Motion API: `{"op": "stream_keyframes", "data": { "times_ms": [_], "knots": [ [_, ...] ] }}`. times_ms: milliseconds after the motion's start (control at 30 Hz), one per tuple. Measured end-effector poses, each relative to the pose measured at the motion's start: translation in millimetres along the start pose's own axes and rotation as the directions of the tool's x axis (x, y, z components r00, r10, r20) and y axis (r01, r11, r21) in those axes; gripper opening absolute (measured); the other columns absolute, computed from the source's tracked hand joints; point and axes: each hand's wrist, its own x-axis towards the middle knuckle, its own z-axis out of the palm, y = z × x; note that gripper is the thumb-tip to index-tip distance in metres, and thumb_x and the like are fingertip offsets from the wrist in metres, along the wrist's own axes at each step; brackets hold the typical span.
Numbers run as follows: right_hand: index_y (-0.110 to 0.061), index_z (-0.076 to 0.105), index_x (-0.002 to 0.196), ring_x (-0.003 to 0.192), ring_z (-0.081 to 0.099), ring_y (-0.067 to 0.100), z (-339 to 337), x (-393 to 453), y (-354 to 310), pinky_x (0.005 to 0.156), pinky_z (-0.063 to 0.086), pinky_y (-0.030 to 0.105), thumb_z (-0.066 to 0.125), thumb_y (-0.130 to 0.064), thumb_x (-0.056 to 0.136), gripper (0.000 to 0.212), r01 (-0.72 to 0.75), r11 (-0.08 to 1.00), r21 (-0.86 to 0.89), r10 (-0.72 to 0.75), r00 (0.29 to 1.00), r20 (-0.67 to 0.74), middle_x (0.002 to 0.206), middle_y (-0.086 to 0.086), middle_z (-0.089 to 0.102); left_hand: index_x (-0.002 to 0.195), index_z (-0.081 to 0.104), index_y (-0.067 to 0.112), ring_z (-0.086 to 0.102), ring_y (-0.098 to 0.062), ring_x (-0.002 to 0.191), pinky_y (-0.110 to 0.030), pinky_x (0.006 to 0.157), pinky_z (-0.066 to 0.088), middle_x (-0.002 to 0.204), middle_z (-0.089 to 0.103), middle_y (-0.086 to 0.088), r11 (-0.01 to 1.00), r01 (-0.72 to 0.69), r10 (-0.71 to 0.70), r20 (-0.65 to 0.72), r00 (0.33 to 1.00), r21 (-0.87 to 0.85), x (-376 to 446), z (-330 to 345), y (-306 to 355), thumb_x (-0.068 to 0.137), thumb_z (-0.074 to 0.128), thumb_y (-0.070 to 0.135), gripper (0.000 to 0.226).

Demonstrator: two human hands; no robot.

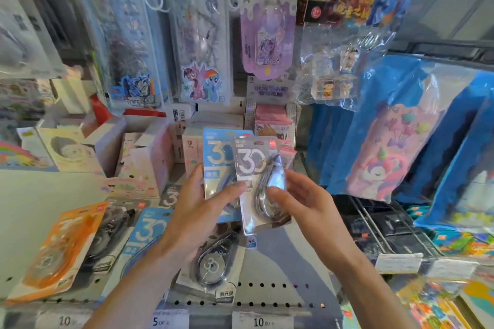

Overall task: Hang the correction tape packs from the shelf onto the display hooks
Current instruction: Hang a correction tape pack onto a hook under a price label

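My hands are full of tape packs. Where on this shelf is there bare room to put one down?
Bare shelf shows right of the grey pack, up to the wire rack. A pale bare patch lies far left, above the orange pack. Between them packs overlap; behind, the boxes crowd together.

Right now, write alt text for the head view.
Two hands hold correction tape packs above a shop shelf: the left hand grips a blue pack, the right hand a grey pack overlapping it. More packs, including an orange pack, lie on the shelf below.
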Motion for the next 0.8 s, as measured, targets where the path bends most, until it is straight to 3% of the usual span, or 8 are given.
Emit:
{"op": "stream_keyframes", "data": {
  "times_ms": [67,133,267,400,500,633,733,800],
  "knots": [
    [-0.028,0.073,0.118,0.104,0.076,0.014,2.9,0.8,0.2,0.085,0.058,0.022,0.083,-0.028,0.085,0.034,-0.047,0.993,0.108,0.044,0.999,0.031,0.111,-0.003,0.081,0.123,0.065,0.044,0.071,-0.009,0.115,-0.04,0.097,0.051,0.121,0.076,0.014,0.999,-0.017,0.017,-0.014,1.0,0.032,-7.9,-6.5,6.1,0.076,0.082,0.046,0.05],
    [-0.019,0.068,0.12,0.097,0.078,0.02,8.9,1.2,-1.9,0.076,0.059,0.023,0.083,-0.029,0.079,0.045,-0.074,0.979,0.191,0.069,0.997,0.033,0.109,0.003,0.081,0.122,0.066,0.048,0.071,-0.005,0.114,-0.038,0.096,0.05,0.121,0.076,0.016,0.998,-0.042,0.045,-0.052,0.998,0.054,-16.9,-17.0,11.3,0.078,0.08,0.046,0.046],
    [-0.019,0.065,0.119,0.09,0.078,0.025,26.5,-3.4,-7.4,0.069,0.057,0.021,0.087,-0.028,0.078,0.048,-0.074,0.96,0.268,0.069,0.997,0.028,0.104,0.01,0.082,0.116,0.067,0.053,0.072,0.002,0.105,-0.032,0.089,0.05,0.114,0.077,0.021,0.996,-0.051,0.063,-0.166,0.984,0.075,-35.5,-48.1,20.7,0.072,0.079,0.054,0.046],
    [-0.016,0.064,0.118,0.087,0.075,0.025,63.7,-14.6,-20.7,0.07,0.056,0.025,0.084,-0.028,0.073,0.051,-0.042,0.961,0.274,0.033,0.999,0.038,0.102,0.013,0.081,0.114,0.069,0.051,0.073,-0.002,0.106,-0.027,0.083,0.056,0.115,0.077,0.018,0.996,-0.076,0.084,-0.235,0.968,0.044,-57.5,-90.1,32.3,0.068,0.081,0.052,0.048],
    [-0.019,0.065,0.116,0.082,0.076,0.018,102.5,-26.3,-29.8,0.064,0.055,0.019,0.093,-0.026,0.07,0.054,-0.013,0.967,0.255,0.006,1.0,0.028,0.1,0.011,0.082,0.111,0.071,0.048,0.074,-0.004,0.103,-0.019,0.073,0.059,0.113,0.078,0.016,0.994,-0.104,0.107,-0.248,0.963,0.021,-76.3,-129.4,44.7,0.067,0.081,0.049,0.046],
    [-0.029,0.07,0.104,0.075,0.075,0.014,163.8,-43.9,-42.1,0.061,0.055,0.019,0.089,-0.025,0.073,0.037,0.045,0.967,0.252,-0.047,0.999,0.003,0.096,0.009,0.082,0.114,0.07,0.037,0.076,-0.011,0.1,-0.024,0.071,0.06,0.112,0.079,0.012,0.992,-0.127,0.126,-0.233,0.964,0.012,-102.5,-194.5,60.3,0.068,0.088,0.041,0.05],
    [-0.029,0.07,0.103,0.076,0.077,0.015,215.1,-56.7,-52.0,0.061,0.056,0.021,0.094,-0.027,0.071,0.04,0.068,0.961,0.269,-0.055,0.997,-0.054,0.098,0.01,0.082,0.115,0.07,0.023,0.076,-0.013,0.099,-0.025,0.078,0.059,0.109,0.08,0.008,0.984,-0.162,0.175,-0.241,0.955,0.073,-116.9,-251.4,73.1,0.067,0.092,0.029,0.053],
    [-0.033,0.07,0.103,0.078,0.077,0.014,250.0,-64.6,-60.8,0.061,0.057,0.02,0.092,-0.033,0.069,0.04,0.079,0.96,0.267,-0.06,0.995,-0.079,0.1,0.007,0.082,0.11,0.072,0.026,0.076,-0.01,0.096,-0.023,0.078,0.058,0.106,0.081,0.009,0.977,-0.185,0.206,-0.236,0.95,0.107,-125.4,-291.0,81.2,0.07,0.085,0.027,0.042]
  ]
}}
